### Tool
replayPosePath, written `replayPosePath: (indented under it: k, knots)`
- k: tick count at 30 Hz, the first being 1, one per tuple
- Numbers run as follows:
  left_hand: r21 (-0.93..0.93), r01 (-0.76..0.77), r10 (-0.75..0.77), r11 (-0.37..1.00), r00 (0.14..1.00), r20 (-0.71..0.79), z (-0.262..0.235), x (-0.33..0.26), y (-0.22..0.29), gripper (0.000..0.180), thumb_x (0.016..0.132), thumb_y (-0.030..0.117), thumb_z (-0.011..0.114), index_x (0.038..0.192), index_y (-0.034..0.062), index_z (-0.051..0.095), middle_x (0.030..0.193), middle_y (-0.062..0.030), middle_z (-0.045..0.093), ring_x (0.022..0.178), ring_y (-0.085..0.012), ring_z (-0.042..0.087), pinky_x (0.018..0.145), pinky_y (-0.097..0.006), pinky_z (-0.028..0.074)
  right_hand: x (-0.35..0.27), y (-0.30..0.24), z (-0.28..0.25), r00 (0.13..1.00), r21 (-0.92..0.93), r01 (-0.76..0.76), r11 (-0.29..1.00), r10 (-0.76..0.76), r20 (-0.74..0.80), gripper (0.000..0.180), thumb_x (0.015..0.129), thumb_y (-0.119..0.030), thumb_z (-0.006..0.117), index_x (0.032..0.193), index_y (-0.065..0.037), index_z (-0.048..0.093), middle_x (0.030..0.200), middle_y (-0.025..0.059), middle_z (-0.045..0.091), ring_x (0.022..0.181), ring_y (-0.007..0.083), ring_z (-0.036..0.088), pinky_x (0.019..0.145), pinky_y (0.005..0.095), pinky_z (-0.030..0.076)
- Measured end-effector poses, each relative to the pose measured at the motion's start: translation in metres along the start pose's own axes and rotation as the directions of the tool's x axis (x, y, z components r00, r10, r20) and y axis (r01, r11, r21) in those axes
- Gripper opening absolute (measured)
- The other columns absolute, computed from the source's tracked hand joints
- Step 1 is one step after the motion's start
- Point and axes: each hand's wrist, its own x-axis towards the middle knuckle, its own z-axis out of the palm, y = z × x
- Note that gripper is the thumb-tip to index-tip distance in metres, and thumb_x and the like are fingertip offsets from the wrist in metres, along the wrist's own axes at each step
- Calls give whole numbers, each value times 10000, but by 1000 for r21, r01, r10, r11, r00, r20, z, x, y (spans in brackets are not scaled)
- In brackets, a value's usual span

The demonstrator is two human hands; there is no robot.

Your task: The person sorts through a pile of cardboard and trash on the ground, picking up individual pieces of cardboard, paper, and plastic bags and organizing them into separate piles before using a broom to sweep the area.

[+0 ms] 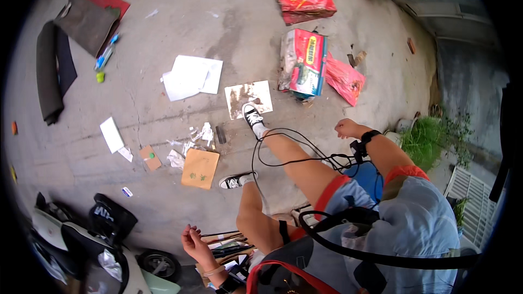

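My left hand (195, 243) hangs at the lower middle, beside a pile of papers and flat cardboard (235, 251). Its fingers are loosely bent and apart, and nothing shows in them. Out to the right, my right hand (346, 128) hovers over the concrete with its fingers curled in and nothing visible in them. A black cable (289, 130) loops from near that wrist across my leg. My one sneaker (253, 114) rests on the edge of a stained white board (248, 98); the other sneaker (234, 181) stands near a brown paper sheet (200, 169).
White sheets (192, 78), crumpled white scraps (206, 133) and a dark rolled mat (49, 76) lie on the ground. Red packages (306, 5) and a pink-and-white bag (306, 60) lie farther off. A scooter (81, 239) stands lower left; grass (425, 141) grows at right.
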Motion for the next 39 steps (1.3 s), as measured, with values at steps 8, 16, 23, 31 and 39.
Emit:
replayPosePath:
  k: [8,16,23,31,39]
  knots:
    - [196,-242,255,950,966,-43,69,-45,172,147,816,77,452,931,5,509,786,-41,545,687,-117,513,631,-215,420,1,-31,-124,892,129,414,901,-373,-255,211,745,-135,458,849,33,532,678,93,566,571,148,541,520,254,443]
    - [257,-501,473,827,865,167,91,-27,248,101,755,20,497,846,5,536,705,-92,574,598,-147,545,542,-234,430,-37,-99,-190,832,354,533,768,-400,-385,188,775,-94,460,913,21,516,702,69,558,588,115,520,535,219,421]
    - [196,-442,453,875,891,-13,56,26,242,79,750,24,496,805,0,547,696,-101,560,591,-178,545,542,-257,437,-68,-241,-219,817,192,548,814,-473,-329,185,768,-101,459,912,0,515,674,58,555,559,112,518,472,211,398]
    - [30,-189,192,981,972,-133,-2,151,249,121,737,83,518,839,29,552,739,-103,565,636,-203,557,560,-276,444,-21,-484,-230,760,-190,566,803,-597,-259,186,750,-109,464,874,9,536,658,76,560,551,133,525,485,241,428]
    - [-41,33,-38,999,991,-129,-62,244,280,174,751,110,517,905,30,530,778,-102,569,650,-184,557,574,-276,442,-37,-752,-216,707,-438,611,659,-703,-72,220,733,-101,448,895,18,537,600,101,573,517,171,552,497,273,447]
